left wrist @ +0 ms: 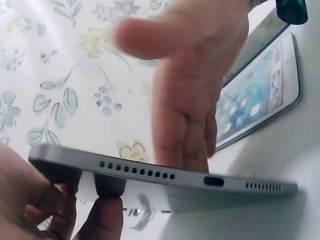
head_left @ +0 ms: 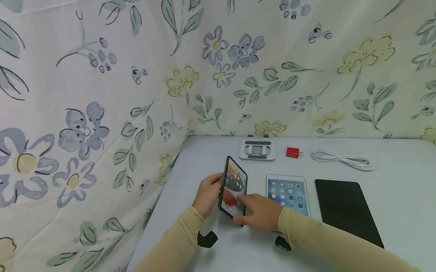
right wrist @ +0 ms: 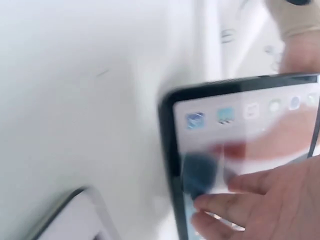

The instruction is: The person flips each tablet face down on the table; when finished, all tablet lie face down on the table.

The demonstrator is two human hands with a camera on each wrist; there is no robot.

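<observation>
A black-bezelled tablet (head_left: 232, 186) with a lit screen of app icons stands tilted up above the table. My left hand (head_left: 208, 195) grips its left side, fingers behind the back and partly hidden. In the left wrist view the tablet's grey edge (left wrist: 150, 172) shows speaker holes and a charging port. My right hand (head_left: 260, 211) reaches across the front, its extended fingers (right wrist: 227, 207) over the lower part of the screen in the right wrist view. Just right of that hand lies a white tablet (head_left: 288, 190), also lit, partly covered by it.
A dark tablet (head_left: 345, 211) lies on the white table (head_left: 406, 189) to the right. Toward the back are a white-and-grey folding stand (head_left: 257, 149), a red charger plug (head_left: 292, 152) and a coiled white cable (head_left: 343, 159). Floral cloth (head_left: 268, 85) hangs behind and at left.
</observation>
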